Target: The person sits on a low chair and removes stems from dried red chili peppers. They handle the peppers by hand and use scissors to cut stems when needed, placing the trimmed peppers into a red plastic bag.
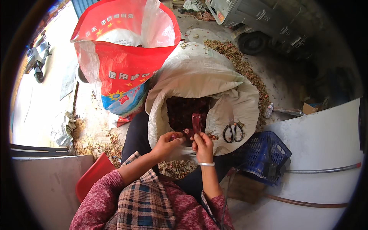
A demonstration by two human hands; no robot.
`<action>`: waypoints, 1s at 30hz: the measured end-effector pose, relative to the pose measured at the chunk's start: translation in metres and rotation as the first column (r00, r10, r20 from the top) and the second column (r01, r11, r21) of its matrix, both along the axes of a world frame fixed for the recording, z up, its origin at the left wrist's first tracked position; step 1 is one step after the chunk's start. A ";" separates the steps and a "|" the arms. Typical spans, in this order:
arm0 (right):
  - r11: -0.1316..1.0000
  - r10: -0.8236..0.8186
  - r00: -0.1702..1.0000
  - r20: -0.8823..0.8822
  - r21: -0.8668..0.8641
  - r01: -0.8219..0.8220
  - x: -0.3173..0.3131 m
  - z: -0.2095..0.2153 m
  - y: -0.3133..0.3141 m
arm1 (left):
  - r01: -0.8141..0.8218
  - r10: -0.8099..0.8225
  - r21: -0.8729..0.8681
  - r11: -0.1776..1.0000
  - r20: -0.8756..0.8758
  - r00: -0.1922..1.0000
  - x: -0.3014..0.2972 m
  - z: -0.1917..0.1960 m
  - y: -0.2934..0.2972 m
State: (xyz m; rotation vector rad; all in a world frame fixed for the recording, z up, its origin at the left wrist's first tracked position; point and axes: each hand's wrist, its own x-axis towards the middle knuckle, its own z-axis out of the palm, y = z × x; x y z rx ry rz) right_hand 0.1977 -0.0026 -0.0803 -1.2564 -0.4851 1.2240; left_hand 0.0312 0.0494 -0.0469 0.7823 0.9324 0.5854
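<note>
Over the mouth of a white woven sack [191, 82], my right hand [202, 145] pinches a dark red dried chili pepper [197, 122] that points upward from the fingers. My left hand [168, 143] is close beside it on the left, its fingers curled together, with a small reddish bit at the fingertips that I cannot make out. Inside the sack lies a mass of dark red dried chilies [184, 111]. Black-handled scissors [233, 133] rest on the sack's folded rim, to the right of my hands.
A tall red printed bag [126, 61] stands open at the far left of the sack. Beside my right leg sits a blue plastic crate [268, 157]. Dry stems [237, 57] litter the floor. A grey vehicle [268, 23] is parked at the far right, a scooter [37, 61] at the left.
</note>
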 end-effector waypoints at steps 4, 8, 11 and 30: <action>1.000 0.015 0.995 0.095 -0.012 -0.014 -0.036 0.023 -0.026 | -0.069 0.065 0.012 0.998 0.184 0.981 0.001 0.017 -0.013; 0.998 -0.031 0.893 0.448 0.062 0.004 -0.051 0.049 -0.043 | -0.101 0.079 0.085 0.991 0.231 0.970 -0.018 0.035 -0.016; 0.989 -0.052 0.763 0.645 0.136 -0.048 -0.054 0.053 -0.053 | -0.070 0.032 0.122 0.990 0.292 0.956 -0.029 0.055 -0.019; 0.902 -0.085 0.385 0.919 0.235 -0.362 -0.071 0.132 -0.051 | 0.409 -0.218 0.706 0.578 -0.349 0.911 -0.053 0.048 -0.045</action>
